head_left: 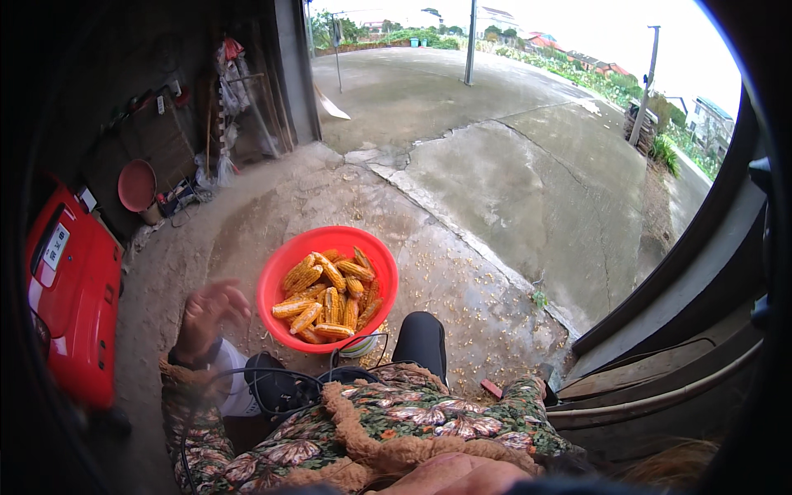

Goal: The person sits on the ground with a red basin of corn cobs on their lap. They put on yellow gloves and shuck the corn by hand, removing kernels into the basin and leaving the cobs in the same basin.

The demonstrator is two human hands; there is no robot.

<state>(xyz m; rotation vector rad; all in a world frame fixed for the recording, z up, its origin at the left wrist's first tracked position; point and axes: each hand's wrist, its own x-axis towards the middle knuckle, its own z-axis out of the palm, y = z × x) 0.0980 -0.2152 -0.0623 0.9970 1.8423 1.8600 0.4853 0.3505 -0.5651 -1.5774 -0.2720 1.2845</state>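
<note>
A red plastic tub point(385, 309) in front of my knees holds several ears of yellow corn point(332, 305), husked and heaped together. My left hand point(213, 315) is raised just left of the tub, apart from it. Its fingers are loosely curved and spread, slightly blurred, with nothing visible in them. A dark band circles that wrist. My right arm's patterned sleeve point(528, 412) reaches to the lower right, but the hand itself cannot be made out. A black cable point(285, 373) runs across my lap near the left forearm.
Loose corn kernels point(458, 285) are scattered over the concrete right of the tub. A small red block point(492, 388) lies by my right side. On the left stands a red vehicle point(87, 322); behind it are a round reddish basin point(137, 185) and hanging plastic bags point(233, 91).
</note>
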